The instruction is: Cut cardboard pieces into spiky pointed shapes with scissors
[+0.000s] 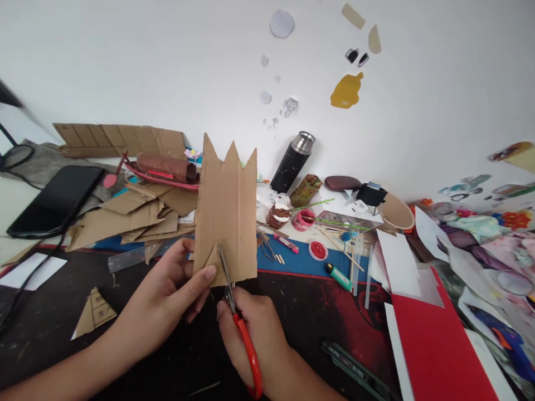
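Gripping the cardboard (pixel 228 211) upright at centre frame, the left hand (pixel 173 289) pinches its lower edge while the right hand (pixel 254 334) works scissors (pixel 238 312) into it. The thumb beside the blades risks a nick.

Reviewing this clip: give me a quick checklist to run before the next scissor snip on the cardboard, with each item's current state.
1. Left hand grips the cardboard: ok, thumb pressed on its lower edge.
2. Scissors held in the right hand: ok.
3. Blades set into the cardboard's bottom edge: ok, beside a triangular flap.
4. Left thumb away from the blades: not ok, it sits very close.
5. Cardboard lifted off the table: ok.
6. Marked cut line: cannot tell.
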Available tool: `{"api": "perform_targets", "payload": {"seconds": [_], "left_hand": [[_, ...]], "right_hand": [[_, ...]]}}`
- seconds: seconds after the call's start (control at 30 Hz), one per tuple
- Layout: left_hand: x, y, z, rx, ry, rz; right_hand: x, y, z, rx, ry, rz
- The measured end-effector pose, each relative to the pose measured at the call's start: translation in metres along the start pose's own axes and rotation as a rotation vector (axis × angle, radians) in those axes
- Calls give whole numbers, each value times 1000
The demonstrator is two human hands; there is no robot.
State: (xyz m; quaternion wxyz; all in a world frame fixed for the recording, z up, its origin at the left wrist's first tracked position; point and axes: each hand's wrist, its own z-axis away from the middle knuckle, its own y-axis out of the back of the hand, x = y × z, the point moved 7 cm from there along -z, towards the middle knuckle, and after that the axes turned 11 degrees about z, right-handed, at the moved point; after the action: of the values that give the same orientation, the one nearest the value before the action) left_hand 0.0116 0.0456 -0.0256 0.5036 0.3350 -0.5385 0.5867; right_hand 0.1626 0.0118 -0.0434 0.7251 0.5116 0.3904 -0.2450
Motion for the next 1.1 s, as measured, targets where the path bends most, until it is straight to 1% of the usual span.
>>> {"api": "perform_targets", "payload": {"seconds": [0.1, 0.2, 0.33, 0.43, 0.57, 0.7, 0.83, 0.93, 1.1], "left_hand": [[0, 2, 0, 7, -3, 1], [2, 0, -1, -14, -12, -18], [7, -1, -2, -17, -25, -37], [9, 0, -3, -16, -26, -42], [10, 0, -4, -21, -28, -34], [13, -1, -4, -31, -43, -49], [12, -2, -3, -41, -49, -77], [10, -3, -2, -51, -36, -87], [12, -5, -2, -68, -52, -119]], "right_hand": [[2, 1, 1, -12, 19, -21], [5, 1, 2, -42, 25, -56], [1, 1, 1, -93, 77, -144], [-2, 1, 0, -136, 78, -205], [-1, 5, -1, -146, 82, -209], [0, 5, 0, -207, 94, -246], [3, 3, 0, -175, 60, -261], [6, -1, 0, -170, 26, -322], [7, -4, 0, -166, 56, -339]]}}
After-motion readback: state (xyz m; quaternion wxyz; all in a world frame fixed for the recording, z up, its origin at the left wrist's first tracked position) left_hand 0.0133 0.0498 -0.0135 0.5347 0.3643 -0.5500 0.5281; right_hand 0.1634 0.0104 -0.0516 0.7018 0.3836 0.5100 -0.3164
